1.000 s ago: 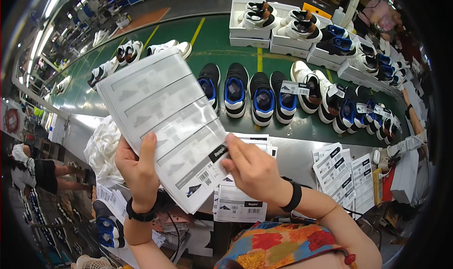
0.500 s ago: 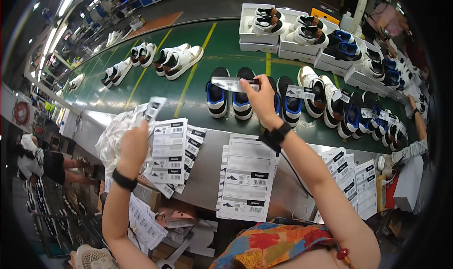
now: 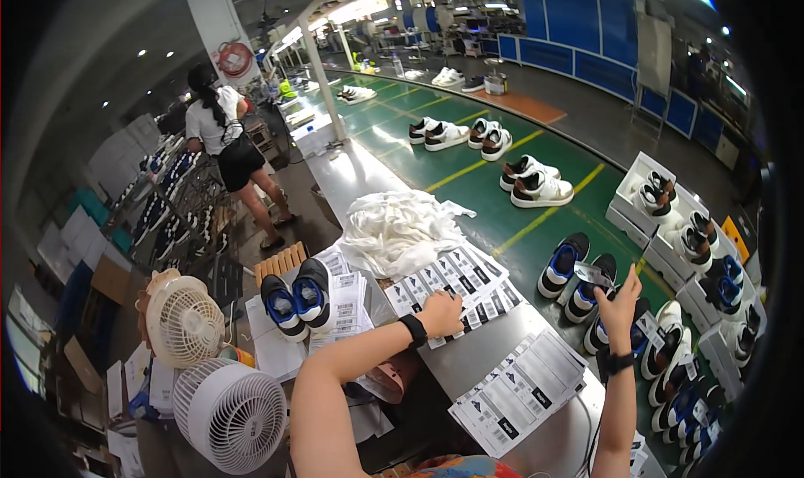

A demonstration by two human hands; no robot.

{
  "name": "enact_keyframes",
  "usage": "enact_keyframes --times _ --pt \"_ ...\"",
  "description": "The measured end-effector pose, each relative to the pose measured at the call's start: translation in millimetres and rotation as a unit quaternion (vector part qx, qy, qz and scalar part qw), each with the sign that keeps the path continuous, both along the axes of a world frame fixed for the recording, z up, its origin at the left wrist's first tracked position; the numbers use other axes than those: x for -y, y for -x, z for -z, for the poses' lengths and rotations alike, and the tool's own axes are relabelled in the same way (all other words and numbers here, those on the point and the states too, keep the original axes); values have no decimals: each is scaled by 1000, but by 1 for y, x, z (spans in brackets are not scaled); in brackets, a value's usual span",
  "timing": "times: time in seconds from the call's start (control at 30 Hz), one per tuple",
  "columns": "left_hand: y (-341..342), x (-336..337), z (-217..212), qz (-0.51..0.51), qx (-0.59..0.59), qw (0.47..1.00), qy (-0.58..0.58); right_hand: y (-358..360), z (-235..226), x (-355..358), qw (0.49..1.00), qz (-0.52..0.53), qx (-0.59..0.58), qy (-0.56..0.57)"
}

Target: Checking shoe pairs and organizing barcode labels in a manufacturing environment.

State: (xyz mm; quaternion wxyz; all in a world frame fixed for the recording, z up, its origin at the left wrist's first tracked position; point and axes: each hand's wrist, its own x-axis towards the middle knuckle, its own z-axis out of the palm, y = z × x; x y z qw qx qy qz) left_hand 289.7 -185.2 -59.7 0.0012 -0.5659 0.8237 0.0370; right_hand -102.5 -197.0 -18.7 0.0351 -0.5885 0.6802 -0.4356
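My left hand (image 3: pixel 441 313) rests on the printed label sheets (image 3: pixel 481 273), its fingers curled together against the top one. Whatever they pinch is hidden. My right hand (image 3: pixel 620 306) is open above the green conveyor belt, thumb and fingers apart, holding nothing. Just beside its thumb, a white label (image 3: pixel 592 274) lies across a pair of black shoes with blue linings (image 3: pixel 563 264). A second stack of label sheets (image 3: pixel 519 390) lies on the metal table between my arms.
White cloth (image 3: pixel 402 227) is heaped behind the left stack. White shoes (image 3: pixel 540 183) stand farther along the green belt (image 3: pixel 469 195). Open boxes holding shoes (image 3: pixel 657 195) line its far right side. At lower left are two fans (image 3: pixel 230 415) and black shoes (image 3: pixel 295 298). A person (image 3: pixel 226 126) stands at far left.
My view has turned left. My left hand, earlier raised with a label strip, is down on the sheets. My right hand has let go of its label, which now lies on the black shoes.
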Motion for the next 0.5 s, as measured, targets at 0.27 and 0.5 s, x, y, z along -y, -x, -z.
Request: enact_keyframes --times 0.27,0.5 --pt "56 -27 -57 124 -126 975 -131 45 -19 -150 931 -221 73 -283" --pt "141 -129 -187 407 -263 872 -72 30 -104 -245 895 -335 -6 -294"
